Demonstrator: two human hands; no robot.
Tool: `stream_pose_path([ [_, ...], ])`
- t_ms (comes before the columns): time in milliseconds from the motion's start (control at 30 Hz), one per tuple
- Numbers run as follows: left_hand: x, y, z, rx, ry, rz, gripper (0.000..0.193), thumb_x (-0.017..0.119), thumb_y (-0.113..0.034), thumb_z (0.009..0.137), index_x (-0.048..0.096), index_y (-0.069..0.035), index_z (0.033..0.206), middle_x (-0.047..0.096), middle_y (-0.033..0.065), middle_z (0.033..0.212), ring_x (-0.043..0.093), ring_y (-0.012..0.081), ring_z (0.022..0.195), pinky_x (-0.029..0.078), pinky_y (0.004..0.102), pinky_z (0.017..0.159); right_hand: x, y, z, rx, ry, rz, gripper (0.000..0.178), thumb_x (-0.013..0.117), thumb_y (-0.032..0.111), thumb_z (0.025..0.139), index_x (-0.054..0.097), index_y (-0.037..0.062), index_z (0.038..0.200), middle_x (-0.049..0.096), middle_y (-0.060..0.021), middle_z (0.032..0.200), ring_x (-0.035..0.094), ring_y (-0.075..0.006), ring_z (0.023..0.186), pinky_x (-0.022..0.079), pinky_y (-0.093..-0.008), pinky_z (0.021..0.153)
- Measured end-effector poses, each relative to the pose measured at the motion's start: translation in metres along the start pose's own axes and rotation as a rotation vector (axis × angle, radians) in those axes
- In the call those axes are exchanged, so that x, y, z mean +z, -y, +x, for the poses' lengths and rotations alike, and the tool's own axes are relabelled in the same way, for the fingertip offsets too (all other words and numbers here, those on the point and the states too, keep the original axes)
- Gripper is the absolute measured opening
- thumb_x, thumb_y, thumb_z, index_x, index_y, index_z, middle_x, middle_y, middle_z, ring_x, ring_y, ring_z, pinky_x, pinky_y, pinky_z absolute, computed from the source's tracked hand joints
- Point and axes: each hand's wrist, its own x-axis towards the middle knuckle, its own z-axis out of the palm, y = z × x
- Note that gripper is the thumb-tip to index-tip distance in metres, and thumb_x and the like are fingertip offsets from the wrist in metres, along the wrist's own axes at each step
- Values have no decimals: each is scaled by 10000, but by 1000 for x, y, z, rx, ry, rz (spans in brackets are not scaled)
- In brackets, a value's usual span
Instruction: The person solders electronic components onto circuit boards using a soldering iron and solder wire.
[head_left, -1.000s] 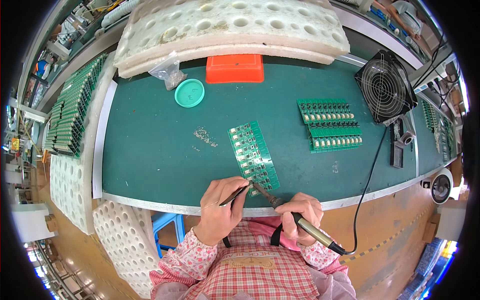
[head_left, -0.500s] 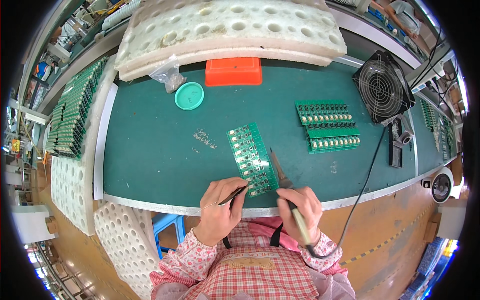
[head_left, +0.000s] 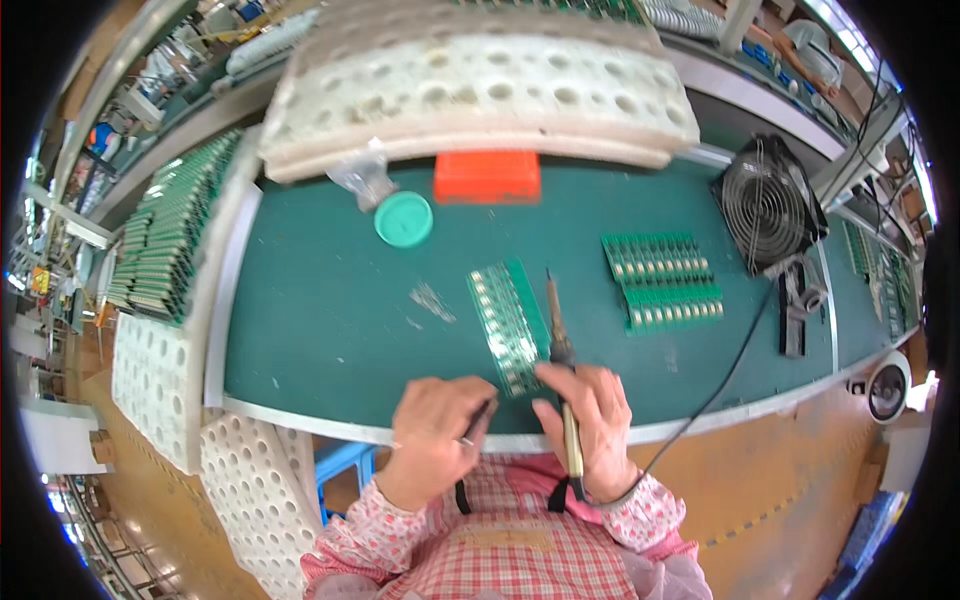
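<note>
A green circuit board [head_left: 508, 325] with rows of small pale parts lies at a slant on the green work mat. My right hand [head_left: 592, 425] is closed round a soldering iron [head_left: 562, 350]; its tip points away from me, just right of the board. My right fingertips are close to the board's near right corner, and contact is unclear. Closed by the board's near left corner, my left hand [head_left: 437, 430] grips dark, slim tweezers [head_left: 478, 420], partly hidden by the fingers and blurred. Left of the board lies a small heap of tiny component pieces [head_left: 432, 302].
More circuit boards [head_left: 662, 282] lie at right, near a black fan [head_left: 768, 205] and an iron stand [head_left: 795, 305]. A teal lid [head_left: 403, 220], plastic bag [head_left: 362, 178] and red tray [head_left: 487, 178] sit before white foam blocks [head_left: 480, 95]. The iron's cord [head_left: 715, 385] crosses the table edge.
The scene has shifted down and slightly right in view, with some blur. The soldering iron has swung more upright. My left hand has drawn back a little from the board, still holding the tweezers.
</note>
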Motion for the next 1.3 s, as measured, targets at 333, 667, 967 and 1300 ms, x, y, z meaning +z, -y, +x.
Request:
stream_pose_path([
  [333,2,1,-17,203,245,-22,425,714,-19,707,611,-70,1116,676,46,1082,647,234,888,467,377,868,-7,-9,-9,-92,103,98,293,850,115,705,709,130,961,525,-77,859,564,-266,753,463,-394,630],
  [667,1,9,-14,202,301,-48,465,743,-12,669,605,-106,1103,673,-2,1085,647,204,892,466,370,891,-6,-9,-10,-26,31,141,263,830,41,722,665,86,922,504,-86,824,524,-268,708,434,-383,595],
  [967,2,37,9,-150,-47,-36,43,711,-11,863,680,-29,886,727,75,964,666,267,845,493,383,815,-10,-16,-27,180,-209,203,171,651,144,932,654,26,1056,591,-96,798,550,-243,708,469,-363,634],
  [1300,14,57,33,-151,-133,73,60,697,-25,896,668,-19,948,723,91,994,657,296,898,459,379,874,-10,-19,-29,160,-174,207,281,584,269,994,651,16,1097,602,-91,815,552,-242,700,459,-365,604],
])
